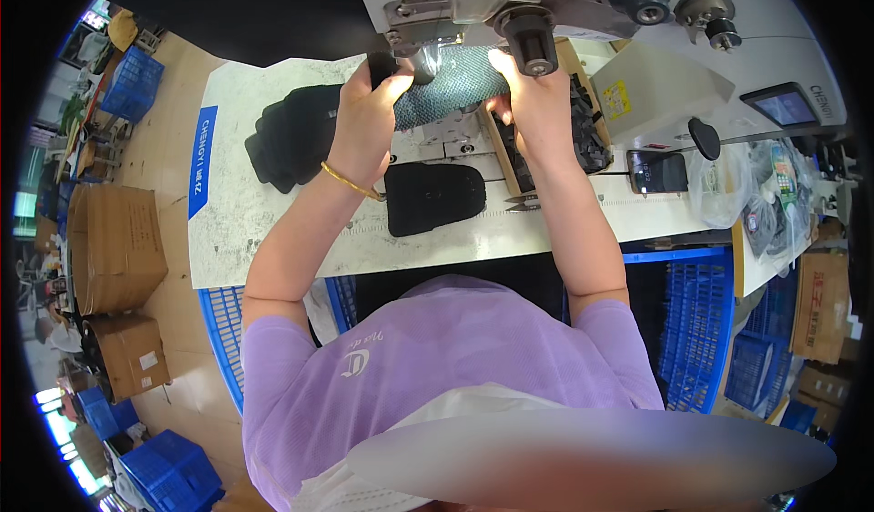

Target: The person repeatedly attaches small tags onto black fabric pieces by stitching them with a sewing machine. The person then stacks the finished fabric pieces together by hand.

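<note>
Factory floor surrounds us: blue plastic crates [701,330] under and beside the white worktable [273,230], brown cardboard boxes [114,248] off to our left.

Nearest on the table lies a black fabric piece [435,198], flat and untouched, with a small pair of snips [523,204] just to its right. Further left a heap of black pieces [291,134] sits on the tabletop; to the right a wooden tray [583,139] holds more dark pieces, and beyond it a phone [657,172] and a clear bag [719,189] lie near the table's edge.

Further out, both our hands are on the grey mesh piece [451,84] that lies stretched under the head of the sewing machine [510,2]. Our left hand [369,116], with a thin bracelet at the wrist, has its fingers curled over the left end of the mesh, pinching it down; our right hand [537,98] grips the right end, fingers closed over the fabric beside the machine's black knob [533,43]. A bright lamp lights the spot between them.

We judge the work to be in mid-run: one mesh piece is at the needle, the heap and the tray's contents sit on either side, and we cannot tell which of them is finished and which is waiting
</note>
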A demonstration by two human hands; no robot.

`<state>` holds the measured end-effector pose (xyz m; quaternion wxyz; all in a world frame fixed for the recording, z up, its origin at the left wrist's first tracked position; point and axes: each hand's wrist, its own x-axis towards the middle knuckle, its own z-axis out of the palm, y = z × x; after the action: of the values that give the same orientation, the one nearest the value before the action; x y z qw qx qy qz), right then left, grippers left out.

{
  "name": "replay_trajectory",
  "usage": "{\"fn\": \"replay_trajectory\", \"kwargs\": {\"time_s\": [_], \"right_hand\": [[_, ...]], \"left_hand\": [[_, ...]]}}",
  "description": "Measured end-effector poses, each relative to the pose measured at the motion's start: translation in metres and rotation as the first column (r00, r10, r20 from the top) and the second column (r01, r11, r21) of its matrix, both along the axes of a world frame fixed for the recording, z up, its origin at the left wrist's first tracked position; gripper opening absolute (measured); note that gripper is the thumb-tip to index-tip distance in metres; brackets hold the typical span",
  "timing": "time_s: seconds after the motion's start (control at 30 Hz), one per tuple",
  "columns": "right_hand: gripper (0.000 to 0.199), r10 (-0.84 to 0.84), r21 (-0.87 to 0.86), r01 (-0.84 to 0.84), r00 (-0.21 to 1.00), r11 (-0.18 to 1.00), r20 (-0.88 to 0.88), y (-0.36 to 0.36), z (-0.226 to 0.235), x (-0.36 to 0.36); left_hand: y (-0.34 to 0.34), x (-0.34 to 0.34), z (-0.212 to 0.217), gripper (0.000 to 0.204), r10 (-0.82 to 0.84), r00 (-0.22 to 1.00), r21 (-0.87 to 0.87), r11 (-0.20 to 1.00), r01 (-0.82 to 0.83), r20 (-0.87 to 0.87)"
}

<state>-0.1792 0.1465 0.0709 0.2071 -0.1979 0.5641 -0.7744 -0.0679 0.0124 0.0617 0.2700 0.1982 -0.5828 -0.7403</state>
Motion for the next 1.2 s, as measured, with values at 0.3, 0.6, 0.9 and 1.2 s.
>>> {"fn": "replay_trajectory", "kwargs": {"time_s": [0.3, 0.6, 0.9, 1.2], "right_hand": [[0.014, 0.039, 0.014, -0.038, 0.998, 0.999, -0.048, 0.003, -0.003, -0.002], [0.018, 0.054, 0.083, -0.046, 0.993, 0.995, -0.101, 0.002, -0.001, -0.004], [0.020, 0.140, 0.054, -0.136, 0.988, 0.989, -0.060, 0.036, -0.006, 0.033], [0.023, 0.103, 0.073, -0.099, 0.993, 0.992, -0.055, 0.035, -0.013, 0.040]], "left_hand": [[-0.004, 0.012, -0.001, 0.020, 0.000, 0.987, 0.257, 0.966, 0.041, -0.158], [-0.003, 0.006, 0.001, 0.027, -0.073, 0.995, 0.254, 0.963, 0.088, -0.065], [0.017, 0.045, -0.014, 0.030, -0.312, 0.941, 0.457, 0.823, 0.337, -0.132], [0.031, 0.036, -0.011, 0.029, -0.180, 0.981, 0.313, 0.930, 0.192, -0.067]]}}
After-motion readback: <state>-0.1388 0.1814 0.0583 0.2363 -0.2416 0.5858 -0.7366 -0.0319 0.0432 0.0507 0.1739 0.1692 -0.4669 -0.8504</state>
